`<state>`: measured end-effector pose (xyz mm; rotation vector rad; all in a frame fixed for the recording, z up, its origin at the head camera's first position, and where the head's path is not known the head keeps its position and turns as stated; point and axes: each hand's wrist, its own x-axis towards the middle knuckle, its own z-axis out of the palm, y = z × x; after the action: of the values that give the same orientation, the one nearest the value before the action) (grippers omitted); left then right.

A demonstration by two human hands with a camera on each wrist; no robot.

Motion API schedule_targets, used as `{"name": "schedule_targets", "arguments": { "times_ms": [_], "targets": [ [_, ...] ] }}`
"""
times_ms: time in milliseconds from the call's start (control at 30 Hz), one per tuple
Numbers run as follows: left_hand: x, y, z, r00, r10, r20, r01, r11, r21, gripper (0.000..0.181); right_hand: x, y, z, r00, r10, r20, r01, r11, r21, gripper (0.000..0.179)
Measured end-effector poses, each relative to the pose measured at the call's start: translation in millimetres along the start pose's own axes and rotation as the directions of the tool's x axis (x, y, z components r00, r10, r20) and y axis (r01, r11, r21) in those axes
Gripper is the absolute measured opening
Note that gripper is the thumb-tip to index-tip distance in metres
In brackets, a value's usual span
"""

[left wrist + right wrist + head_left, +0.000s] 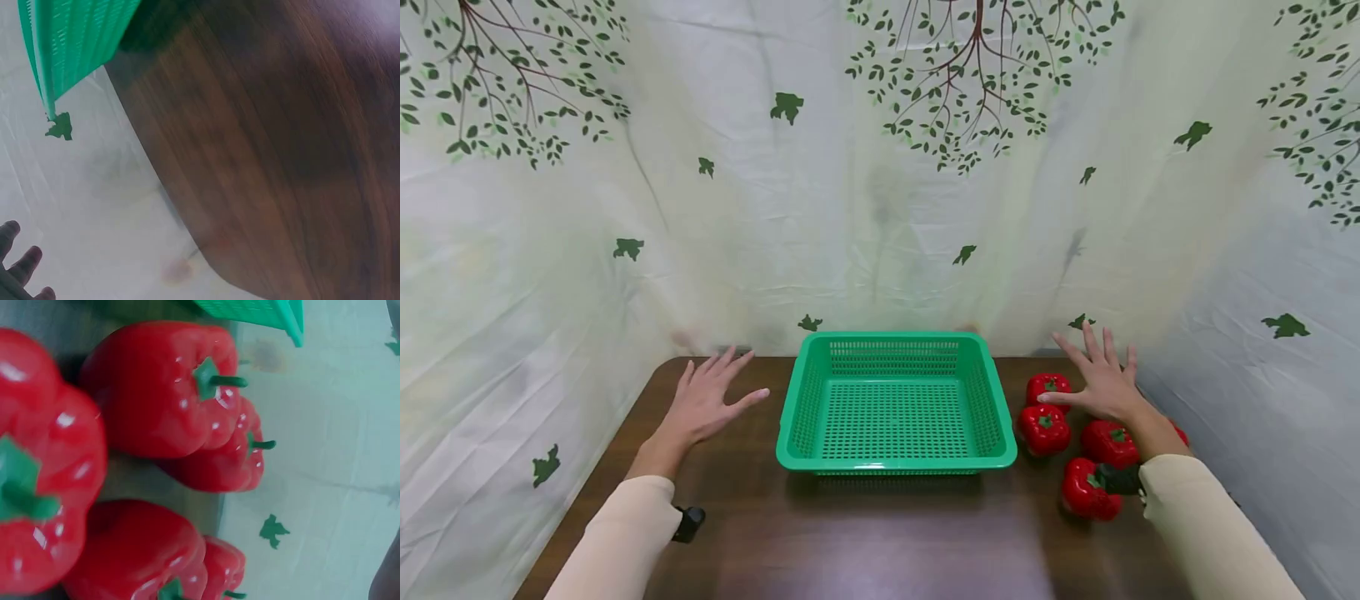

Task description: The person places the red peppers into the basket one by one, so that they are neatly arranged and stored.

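Note:
My left hand (706, 402) hovers over the left side of the table with its fingers spread, and it holds nothing. Its fingertips (25, 265) show at the lower left corner of the left wrist view. On the other side my right hand (1103, 385), also spread and holding nothing, is above several red bell peppers (1045, 429) with green stems. The right forearm partly hides some of them. In the right wrist view a bell pepper (156, 394) shows up close. Between the hands stands a green plastic basket (895, 463) with nothing inside.
The dark brown wooden table (865, 533) carries the basket and peppers. Behind it and at both sides hangs a pale cloth (880, 250) printed with branches and green leaves. Each wrist wears a black device (688, 524) at the sleeve cuff.

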<state>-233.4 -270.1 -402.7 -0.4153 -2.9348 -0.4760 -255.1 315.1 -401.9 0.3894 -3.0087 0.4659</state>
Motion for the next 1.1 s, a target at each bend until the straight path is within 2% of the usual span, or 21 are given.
{"name": "schedule_targets", "arguments": {
  "times_ms": [267,467,667,800,933,1100],
  "targets": [
    [2.3,5.4,5.2,1.000,-0.008,0.018,0.010,0.993,-0.117,0.075,-7.3,12.2,0.6,0.999,-0.008,-0.036,0.009,0.999,0.035,0.099],
    [1.8,5.3,7.6,0.999,-0.022,0.044,0.032,0.971,-0.236,0.071,-14.3,22.9,2.3,0.997,-0.005,-0.075,0.007,1.000,0.024,0.100],
    [-0.4,3.0,12.9,0.996,-0.057,0.065,0.075,0.939,-0.336,0.073,-25.9,33.2,6.2,0.994,0.021,-0.104,-0.013,0.997,0.077,0.100],
    [-3.7,1.4,17.8,0.993,-0.085,0.077,0.109,0.912,-0.397,0.073,-35.4,42.0,11.3,0.988,0.021,-0.154,-0.008,0.997,0.082,0.098],
    [-7.0,1.0,22.0,0.989,-0.116,0.096,0.146,0.886,-0.441,0.072,-46.1,50.7,16.7,0.971,0.001,-0.240,0.021,0.996,0.092,0.094],
    [-7.6,0.9,25.2,0.986,-0.129,0.110,0.166,0.854,-0.492,0.070,-62.1,62.3,21.6,0.947,0.027,-0.319,0.015,0.992,0.129,0.089]
  ]
}}
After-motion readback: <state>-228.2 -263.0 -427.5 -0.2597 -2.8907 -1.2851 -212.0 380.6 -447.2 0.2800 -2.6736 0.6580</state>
